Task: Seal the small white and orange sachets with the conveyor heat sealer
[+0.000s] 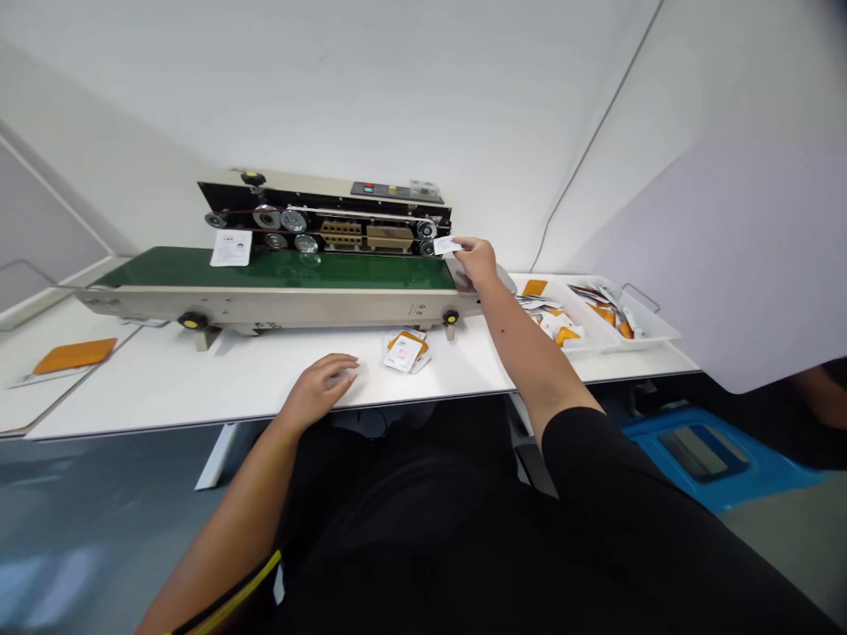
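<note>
A small white packet (445,245) is pinched in the fingers of my right hand (477,257), at the right end of a band sealing machine (371,212). The packet's far edge lies by the machine's right-hand rollers. On the left part of the green conveyor belt (357,271), another white packet (231,248) stands upright against the rollers. My left hand (321,388) rests near the table's front edge, fingers loosely apart, with nothing in it. To its right lies a small pile of white and orange packets (403,352), not touched by the hand.
Two white trays (599,333) holding several white and orange packets stand at the right. An orange packet (76,354) lies on something white at the table's far left. Below right is a blue plastic stool (721,459). A cable (595,132) runs along the wall.
</note>
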Demonstrator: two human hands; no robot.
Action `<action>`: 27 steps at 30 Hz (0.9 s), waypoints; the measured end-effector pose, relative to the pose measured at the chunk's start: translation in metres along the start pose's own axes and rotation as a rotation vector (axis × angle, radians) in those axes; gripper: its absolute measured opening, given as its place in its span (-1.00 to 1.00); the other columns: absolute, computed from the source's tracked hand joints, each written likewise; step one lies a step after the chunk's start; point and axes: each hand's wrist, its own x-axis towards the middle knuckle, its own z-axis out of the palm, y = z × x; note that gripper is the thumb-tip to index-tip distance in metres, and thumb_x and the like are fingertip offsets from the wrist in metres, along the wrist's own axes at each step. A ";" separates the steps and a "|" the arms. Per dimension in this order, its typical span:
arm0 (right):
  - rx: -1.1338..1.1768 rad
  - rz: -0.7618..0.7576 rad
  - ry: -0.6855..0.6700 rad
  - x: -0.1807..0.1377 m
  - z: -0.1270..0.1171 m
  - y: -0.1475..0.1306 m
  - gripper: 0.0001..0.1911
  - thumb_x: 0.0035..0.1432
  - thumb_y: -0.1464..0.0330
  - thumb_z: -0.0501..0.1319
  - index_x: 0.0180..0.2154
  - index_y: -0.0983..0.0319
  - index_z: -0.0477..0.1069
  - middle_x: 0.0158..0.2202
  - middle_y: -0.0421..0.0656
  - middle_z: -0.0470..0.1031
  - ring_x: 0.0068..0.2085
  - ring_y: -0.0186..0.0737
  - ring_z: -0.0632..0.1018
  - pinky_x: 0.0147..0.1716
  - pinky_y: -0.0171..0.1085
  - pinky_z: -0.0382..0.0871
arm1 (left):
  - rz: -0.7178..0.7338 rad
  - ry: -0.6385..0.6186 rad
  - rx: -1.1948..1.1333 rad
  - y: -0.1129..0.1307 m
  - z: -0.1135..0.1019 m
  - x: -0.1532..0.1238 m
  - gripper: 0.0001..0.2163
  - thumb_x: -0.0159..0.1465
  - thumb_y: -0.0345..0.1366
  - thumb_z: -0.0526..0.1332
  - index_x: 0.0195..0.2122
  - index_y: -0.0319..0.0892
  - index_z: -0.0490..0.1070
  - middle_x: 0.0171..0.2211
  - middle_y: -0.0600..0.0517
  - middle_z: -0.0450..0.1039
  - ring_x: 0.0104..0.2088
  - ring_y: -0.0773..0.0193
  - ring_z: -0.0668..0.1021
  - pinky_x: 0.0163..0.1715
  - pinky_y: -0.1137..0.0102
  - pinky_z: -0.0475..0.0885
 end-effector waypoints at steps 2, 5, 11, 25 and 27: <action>0.003 0.001 -0.039 0.000 0.001 0.001 -0.56 0.10 0.49 0.27 0.04 0.33 0.64 -0.08 -0.01 0.71 -0.08 -0.13 0.69 0.14 -0.07 0.49 | -0.001 -0.004 -0.003 0.001 0.000 0.000 -0.64 0.43 0.06 0.19 -0.07 -0.08 0.62 0.02 -0.13 0.63 0.05 0.02 0.64 0.19 0.08 0.52; 0.007 -0.042 -0.210 0.002 0.003 -0.001 -0.50 0.06 0.47 0.35 0.08 0.33 0.61 0.00 -0.01 0.68 0.03 -0.09 0.65 0.20 -0.06 0.43 | -0.005 -0.005 -0.006 0.002 -0.001 0.001 -0.63 0.43 0.08 0.19 -0.07 -0.09 0.61 0.00 -0.12 0.64 0.03 0.03 0.64 0.17 0.09 0.53; -0.197 -0.250 -0.117 -0.026 0.002 -0.026 -0.38 0.01 0.47 0.36 0.17 0.23 0.56 0.10 -0.01 0.57 0.20 0.12 0.47 0.35 0.13 0.21 | -0.010 -0.005 0.004 0.001 -0.002 -0.001 -0.64 0.44 0.07 0.19 -0.08 -0.10 0.61 -0.01 -0.11 0.64 0.03 0.03 0.65 0.17 0.11 0.52; -0.263 -0.360 -0.682 -0.233 0.077 0.004 -0.25 0.06 0.55 0.28 0.31 0.18 0.39 0.35 0.02 0.40 0.39 0.09 0.35 0.42 0.11 0.13 | 0.000 -0.015 0.029 0.000 0.003 -0.001 -0.65 0.44 0.05 0.18 -0.07 -0.07 0.61 -0.04 -0.10 0.65 0.00 0.04 0.65 0.13 0.12 0.53; -0.168 -0.361 -0.684 -0.228 0.081 0.005 -0.31 0.06 0.57 0.27 0.25 0.17 0.46 0.29 -0.01 0.48 0.34 0.05 0.42 0.42 0.07 0.15 | -0.004 -0.020 0.033 0.001 0.002 -0.001 -0.65 0.43 0.06 0.18 -0.07 -0.07 0.61 -0.04 -0.10 0.65 0.00 0.04 0.65 0.13 0.12 0.53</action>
